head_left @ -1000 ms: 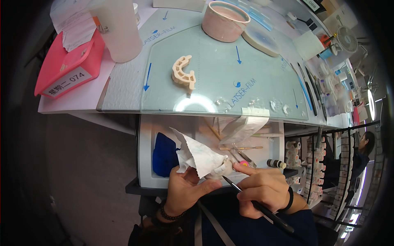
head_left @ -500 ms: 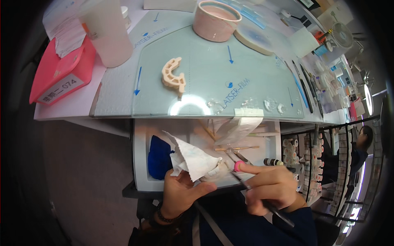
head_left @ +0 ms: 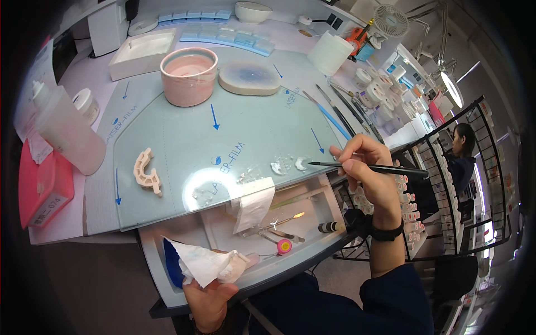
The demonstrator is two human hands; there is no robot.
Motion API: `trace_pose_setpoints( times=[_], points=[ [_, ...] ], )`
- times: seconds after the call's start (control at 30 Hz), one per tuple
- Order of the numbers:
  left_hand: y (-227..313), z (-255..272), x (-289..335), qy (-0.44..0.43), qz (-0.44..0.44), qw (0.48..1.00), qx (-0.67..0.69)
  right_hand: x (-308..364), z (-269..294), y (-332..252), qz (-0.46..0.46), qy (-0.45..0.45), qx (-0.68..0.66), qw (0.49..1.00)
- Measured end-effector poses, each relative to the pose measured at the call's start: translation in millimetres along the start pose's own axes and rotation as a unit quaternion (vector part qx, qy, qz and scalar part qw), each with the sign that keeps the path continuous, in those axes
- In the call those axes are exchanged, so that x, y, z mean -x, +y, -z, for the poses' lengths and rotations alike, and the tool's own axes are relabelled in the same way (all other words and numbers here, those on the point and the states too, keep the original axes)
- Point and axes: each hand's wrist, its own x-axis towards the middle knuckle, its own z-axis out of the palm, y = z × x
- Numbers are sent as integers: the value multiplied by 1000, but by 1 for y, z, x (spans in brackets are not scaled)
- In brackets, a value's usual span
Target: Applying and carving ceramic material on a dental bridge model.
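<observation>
My right hand (head_left: pixel 368 176) pinches a slim black brush (head_left: pixel 391 168) like a pen. The brush tip touches or hovers just at a small white paste dab (head_left: pixel 301 163) on the glass plate (head_left: pixel 257 125); contact is hard to tell. Another white dab (head_left: pixel 276 167) lies beside it. Low over the open drawer, my left hand (head_left: pixel 207 304) is closed round a white tissue (head_left: pixel 195 261) and a small whitish dental model (head_left: pixel 234 267), its fingers partly hidden behind the tissue. A cream arch-shaped dental piece (head_left: pixel 146 174) rests on the plate's left side.
The drawer (head_left: pixel 329 204) holds metal tools, a pink-ringed item (head_left: pixel 284 247) and a blue cloth (head_left: pixel 172 265). A pink cup (head_left: pixel 190 84) of liquid and an oval pad (head_left: pixel 249 78) stand behind. Brushes (head_left: pixel 340 114) lie at right, by a black wire rack (head_left: pixel 427 137). Another person sits far right.
My right hand with the brush has moved from beside the dental model up to the paste on the glass plate. My left hand still holds tissue and model. The view has shifted.
</observation>
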Motion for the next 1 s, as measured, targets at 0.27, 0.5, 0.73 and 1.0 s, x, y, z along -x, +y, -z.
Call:
trace_pose_setpoints(
  times=[0.27,0.5,0.73,1.0],
  points=[
    [-2,6,0,0,-6,1000,-6,0,-7,-1,6,-29,13,999],
    [-3,3,-1,-17,-6,1000,1,0,-8,-8,-11,-19,30,999],
    [5,13,-2,-56,55,995,60,33,-49,-24,72,-56,-6,996],
    [8,18,0,-89,82,989,80,58,-117,-19,254,-263,87,927]
  ],
)
